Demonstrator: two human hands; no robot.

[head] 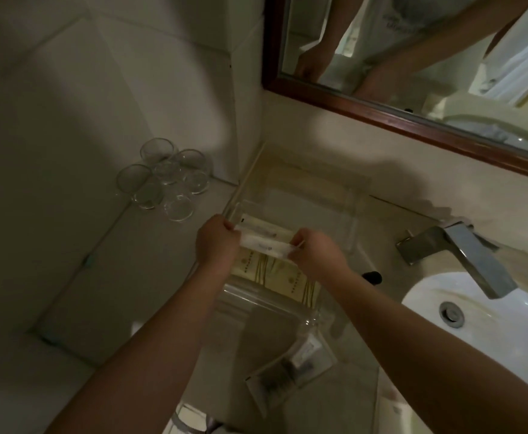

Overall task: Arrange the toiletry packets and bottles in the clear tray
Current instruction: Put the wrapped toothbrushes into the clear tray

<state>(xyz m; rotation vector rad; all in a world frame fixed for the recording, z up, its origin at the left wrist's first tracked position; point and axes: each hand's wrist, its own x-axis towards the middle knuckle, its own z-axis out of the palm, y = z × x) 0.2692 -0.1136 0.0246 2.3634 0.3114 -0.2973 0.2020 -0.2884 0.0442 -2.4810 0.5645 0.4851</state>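
The clear tray (352,211) stands on the pale counter against the wall, below the mirror. Yellow patterned packets (272,272) lie flat in its near part. Over them I hold a long white packet (264,245) level by its two ends: my left hand (217,241) pinches the left end, my right hand (314,250) pinches the right end. A second white packet (256,228) lies just behind it inside the tray. More packets with dark contents (290,368) lie on the counter in front of the tray.
Several clear glasses (162,178) stand at the back left corner. A steel tap (463,255) and white basin (482,311) sit to the right. A small black object (372,277) lies beside the tray. A wood-framed mirror (381,109) hangs above.
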